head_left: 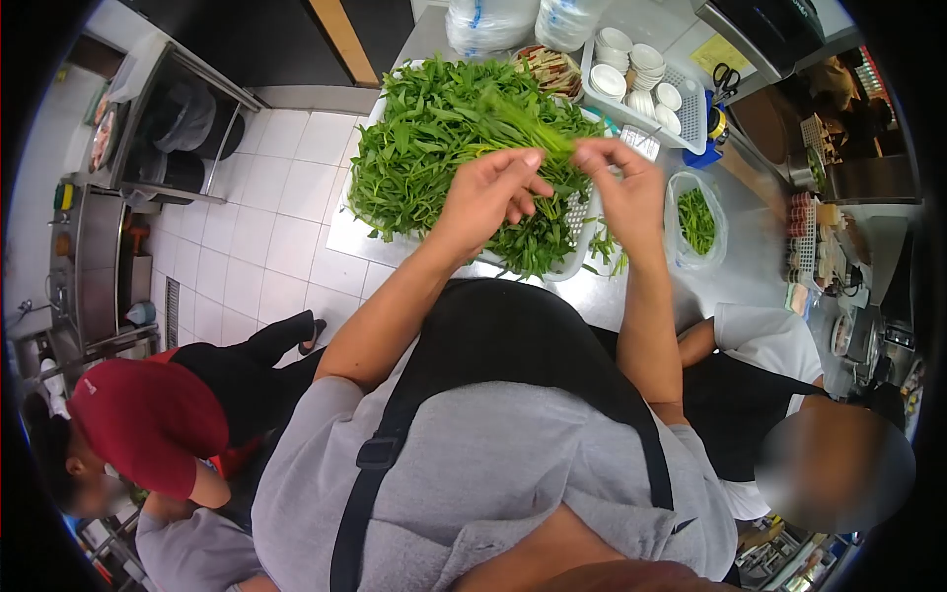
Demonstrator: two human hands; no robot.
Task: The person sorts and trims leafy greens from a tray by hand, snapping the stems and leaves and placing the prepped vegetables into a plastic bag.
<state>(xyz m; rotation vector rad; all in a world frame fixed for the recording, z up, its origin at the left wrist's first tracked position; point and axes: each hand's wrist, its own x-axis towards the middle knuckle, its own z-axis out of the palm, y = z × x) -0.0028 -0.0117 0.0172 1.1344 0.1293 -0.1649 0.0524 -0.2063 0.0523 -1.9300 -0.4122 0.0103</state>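
Long-stemmed leafy greens (pixel 414 128) are heaped high in a white plastic basket (pixel 577 259) in front of me. My left hand (pixel 488 192) is over the front of the heap, fingers curled and thumb against a bunch of green stems (pixel 528 126). To its right, my right hand (pixel 626 183) pinches the stem ends between thumb and fingertips. The bunch is smeared by motion, and my fingers partly hide the grip. Cut green pieces (pixel 696 222) fill a clear plastic bag (pixel 712 259) just right of my right hand.
A crate (pixel 692 130) of small white dishes stands at the back right, near black scissors (pixel 726 79). Wrapped stacks (pixel 483 25) sit behind the basket. One person (pixel 148 424) bends at my left; another (pixel 750 405) stands close at my right. White tiled floor (pixel 266 207) lies left.
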